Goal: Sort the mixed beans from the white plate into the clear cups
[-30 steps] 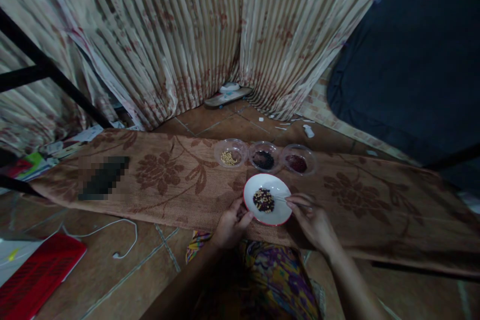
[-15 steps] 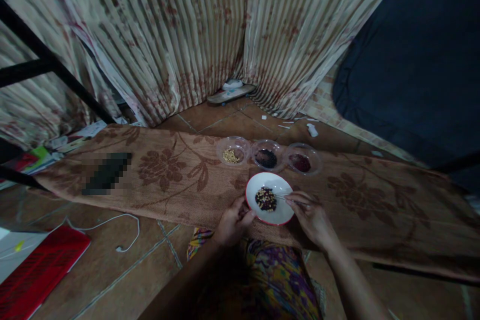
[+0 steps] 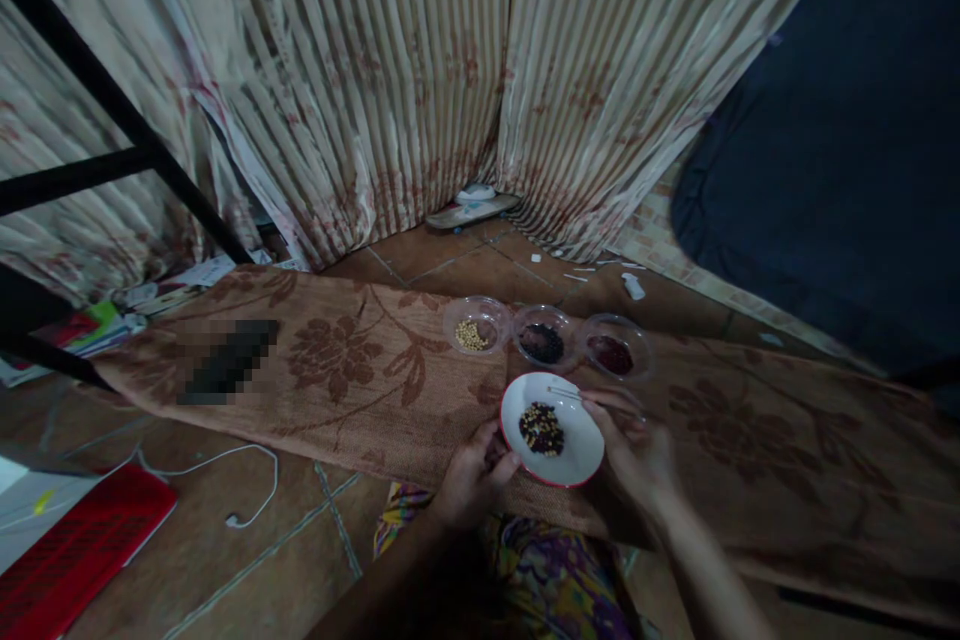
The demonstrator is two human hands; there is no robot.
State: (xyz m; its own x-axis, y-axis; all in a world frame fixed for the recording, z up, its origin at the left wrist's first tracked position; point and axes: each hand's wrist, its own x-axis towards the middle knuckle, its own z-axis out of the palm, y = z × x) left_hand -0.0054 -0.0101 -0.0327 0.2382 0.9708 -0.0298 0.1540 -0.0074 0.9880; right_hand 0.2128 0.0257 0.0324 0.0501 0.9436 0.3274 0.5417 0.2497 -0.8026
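A white red-rimmed plate [image 3: 577, 455] lies on a brown flowered cloth [image 3: 352, 370] with a small heap of mixed beans [image 3: 541, 428] in its middle. My left hand [image 3: 472, 480] pinches the plate's near-left rim. My right hand [image 3: 637, 445], slightly blurred, is closed on thin tweezers [image 3: 574, 393] whose tip reaches over the plate's far rim. Behind the plate stand three clear cups: pale beans [image 3: 472, 334], black beans [image 3: 541, 343] and dark red beans [image 3: 613, 354].
Striped curtains [image 3: 420, 80] hang behind. A dark blurred object [image 3: 229, 360] lies on the cloth at left. A white cable [image 3: 225, 465] and a red flat thing [image 3: 67, 550] lie on the tiled floor. A black metal frame [image 3: 112, 160] crosses the left. A dark mattress [image 3: 840, 150] fills the right.
The view has shifted, so everything sits lower and rightward. My right hand with the tweezers has moved from the bean heap toward the plate's far rim.
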